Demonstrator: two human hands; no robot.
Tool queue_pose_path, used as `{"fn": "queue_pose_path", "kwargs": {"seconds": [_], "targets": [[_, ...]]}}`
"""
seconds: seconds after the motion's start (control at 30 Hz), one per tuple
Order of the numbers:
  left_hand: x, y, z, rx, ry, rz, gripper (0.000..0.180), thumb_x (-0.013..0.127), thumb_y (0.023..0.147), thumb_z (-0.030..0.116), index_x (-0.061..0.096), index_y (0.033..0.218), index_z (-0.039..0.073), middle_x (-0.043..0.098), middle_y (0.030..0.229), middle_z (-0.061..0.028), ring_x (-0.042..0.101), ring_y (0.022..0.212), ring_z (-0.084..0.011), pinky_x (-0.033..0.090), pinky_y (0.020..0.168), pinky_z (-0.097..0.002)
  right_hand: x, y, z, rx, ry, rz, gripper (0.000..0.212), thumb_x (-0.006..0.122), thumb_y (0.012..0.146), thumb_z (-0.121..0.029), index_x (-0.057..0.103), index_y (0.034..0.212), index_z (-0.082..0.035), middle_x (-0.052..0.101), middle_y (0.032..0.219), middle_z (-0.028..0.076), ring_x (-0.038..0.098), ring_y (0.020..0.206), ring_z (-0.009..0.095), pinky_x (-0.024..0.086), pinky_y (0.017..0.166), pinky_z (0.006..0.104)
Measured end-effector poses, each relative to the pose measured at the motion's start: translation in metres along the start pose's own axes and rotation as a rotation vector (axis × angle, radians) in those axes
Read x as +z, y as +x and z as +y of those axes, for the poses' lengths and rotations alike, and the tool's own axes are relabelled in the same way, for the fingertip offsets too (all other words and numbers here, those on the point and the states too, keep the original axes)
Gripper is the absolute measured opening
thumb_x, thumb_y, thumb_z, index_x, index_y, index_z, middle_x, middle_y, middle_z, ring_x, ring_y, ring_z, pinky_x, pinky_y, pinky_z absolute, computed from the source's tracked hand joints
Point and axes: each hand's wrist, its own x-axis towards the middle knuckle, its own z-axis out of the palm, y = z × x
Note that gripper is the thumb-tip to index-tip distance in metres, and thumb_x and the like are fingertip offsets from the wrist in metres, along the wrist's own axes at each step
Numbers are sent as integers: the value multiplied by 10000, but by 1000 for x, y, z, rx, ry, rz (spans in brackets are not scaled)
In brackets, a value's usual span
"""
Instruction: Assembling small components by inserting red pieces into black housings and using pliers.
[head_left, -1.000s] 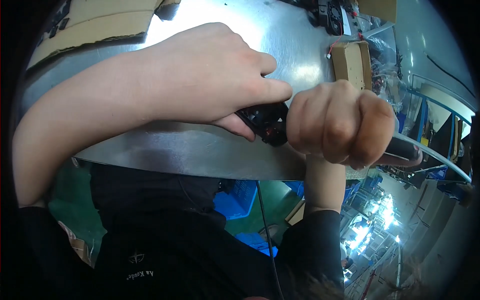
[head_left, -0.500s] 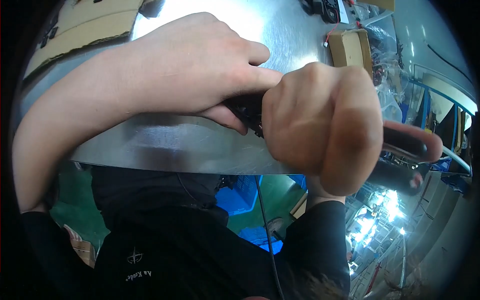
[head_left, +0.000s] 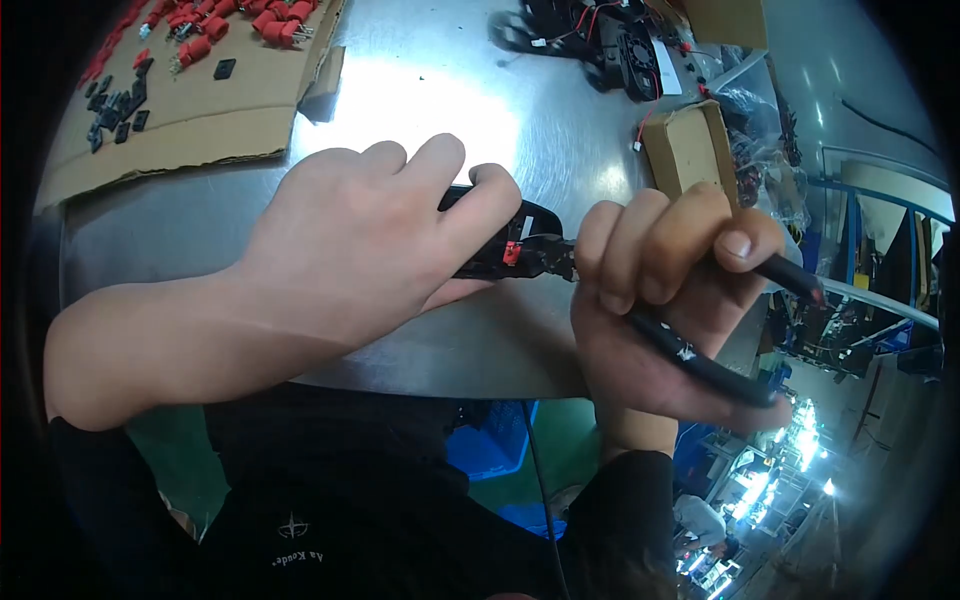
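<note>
My left hand is closed around a black plastic housing above the metal table. A small red part shows near the housing's right end. My right hand grips a pair of pliers by its black handles, which spread apart toward the lower right. The dark metal jaws meet the right end of the housing; whether they are clamped on it I cannot tell. My left fingers hide much of the housing.
On a cardboard sheet at the far left lie several red plugs and small black pieces. An open cardboard box stands at the right, beside plastic bags. Fans with wires sit at the back.
My right hand has turned over, so its fingers and the spread plier handles now show. My left hand sits lower in the picture, and more of the black housing and cardboard sheet is visible.
</note>
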Motion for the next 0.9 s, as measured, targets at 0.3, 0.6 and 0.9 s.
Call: {"fn": "queue_pose_path", "kwargs": {"seconds": [0.3, 0.6, 0.9], "targets": [[11, -1, 4, 46, 141, 142, 602, 858, 762, 365, 605, 1236, 94, 547, 969, -74, 614, 773, -209, 474, 633, -348, 3, -3, 8, 29, 5, 59, 950, 608, 728, -940, 522, 1191, -116, 426, 807, 21, 397, 607, 149, 309, 576, 315], [3, 0, 2, -48, -61, -74, 518, 745, 891, 488, 561, 1147, 77, 629, 882, -115, 707, 723, -241, 538, 568, -337, 16, -10, 12, -15, -170, 19, 864, 548, 728, -965, 420, 1001, -155, 401, 705, 20, 394, 543, 138, 345, 532, 318], [11, 0, -4, 6, -34, 20, 543, 750, 890, 494, 554, 1184, 81, 611, 885, -108, 682, 659, -255, 528, 547, -350, 9, -9, 8, -19, -94, 27, 823, 581, 782, -913, 457, 1049, -145, 419, 729, 20, 394, 556, 114, 341, 514, 290]]}}
